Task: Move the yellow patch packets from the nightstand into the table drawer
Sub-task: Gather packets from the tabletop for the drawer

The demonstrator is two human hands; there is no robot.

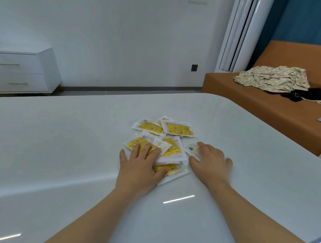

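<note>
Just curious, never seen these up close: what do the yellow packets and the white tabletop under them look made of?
The yellow packets: clear, shiny plastic film with white sealed edges, judging by the glints; the yellow printed patch inside could be paper or fabric. The tabletop: smooth, glossy white surface mirroring a light strip; lacquer, glass or stone, I cannot tell.
</note>
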